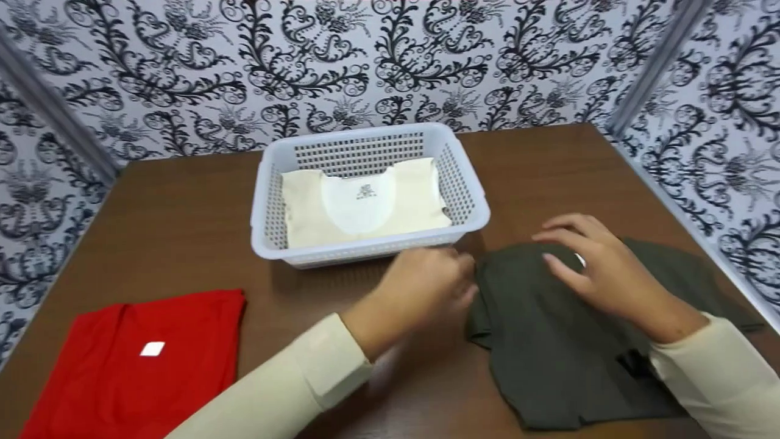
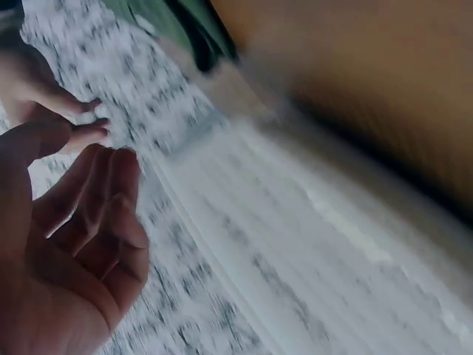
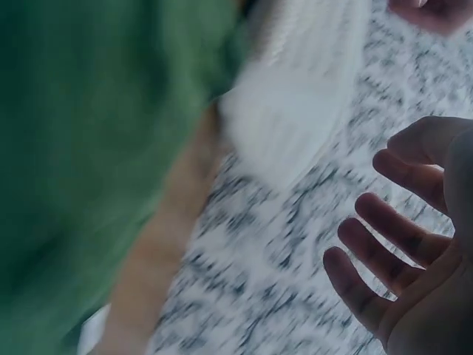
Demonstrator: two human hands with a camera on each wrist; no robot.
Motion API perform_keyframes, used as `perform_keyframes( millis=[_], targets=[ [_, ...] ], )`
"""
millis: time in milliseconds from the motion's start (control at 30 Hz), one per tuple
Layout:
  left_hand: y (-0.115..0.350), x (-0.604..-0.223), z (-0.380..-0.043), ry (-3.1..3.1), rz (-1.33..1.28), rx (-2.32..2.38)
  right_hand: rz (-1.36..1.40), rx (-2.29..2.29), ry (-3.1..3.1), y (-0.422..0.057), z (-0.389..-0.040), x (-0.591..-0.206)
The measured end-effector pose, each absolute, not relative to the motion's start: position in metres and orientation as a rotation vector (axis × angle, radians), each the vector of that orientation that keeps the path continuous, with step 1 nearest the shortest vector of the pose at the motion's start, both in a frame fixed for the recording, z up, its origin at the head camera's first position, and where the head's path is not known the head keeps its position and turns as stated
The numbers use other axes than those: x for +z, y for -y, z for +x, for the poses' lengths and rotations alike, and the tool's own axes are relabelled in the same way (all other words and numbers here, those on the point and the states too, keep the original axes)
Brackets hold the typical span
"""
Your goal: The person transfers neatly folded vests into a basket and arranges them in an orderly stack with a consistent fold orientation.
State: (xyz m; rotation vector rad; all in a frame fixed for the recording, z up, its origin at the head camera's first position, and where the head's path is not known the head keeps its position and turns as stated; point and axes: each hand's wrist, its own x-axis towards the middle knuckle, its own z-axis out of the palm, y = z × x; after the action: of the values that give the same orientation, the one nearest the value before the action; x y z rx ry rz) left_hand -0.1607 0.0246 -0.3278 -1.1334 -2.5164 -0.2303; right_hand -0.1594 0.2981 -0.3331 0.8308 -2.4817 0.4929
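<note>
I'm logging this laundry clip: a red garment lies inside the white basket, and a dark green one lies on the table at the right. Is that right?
Not quite: the garment inside the white basket is a cream one, as the head view shows. The dark green one does lie on the table at the right.

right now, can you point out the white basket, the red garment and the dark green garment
White basket [image 1: 260, 201]: head view, on its left rim.
Red garment [image 1: 155, 381]: head view, below its white patch.
Dark green garment [image 1: 557, 366]: head view, on its lower middle.
</note>
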Motion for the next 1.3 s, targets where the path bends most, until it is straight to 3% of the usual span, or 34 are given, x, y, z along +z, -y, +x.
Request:
perform_keyframes(
  millis=[367,667,1067,1300],
  targets=[
    [-0.061,-0.363,-0.153,2.912,-1.028,0.088,0.316,0.303,2.879,-0.41,-0.149,-0.376],
    [-0.073,-0.372,-0.156,3.033,-1.02,0.167,0.043,0.291,3.099,-0.458,-0.155,-0.39],
    [-0.073,-0.379,-0.15,3.175,-1.025,-0.262,-0.067,0.396,3.118,-0.494,-0.153,-0.385],
    [-0.077,-0.379,-0.152,3.255,-1.061,-0.74,-0.216,0.467,3.16,-0.508,-0.15,-0.387]
  ],
)
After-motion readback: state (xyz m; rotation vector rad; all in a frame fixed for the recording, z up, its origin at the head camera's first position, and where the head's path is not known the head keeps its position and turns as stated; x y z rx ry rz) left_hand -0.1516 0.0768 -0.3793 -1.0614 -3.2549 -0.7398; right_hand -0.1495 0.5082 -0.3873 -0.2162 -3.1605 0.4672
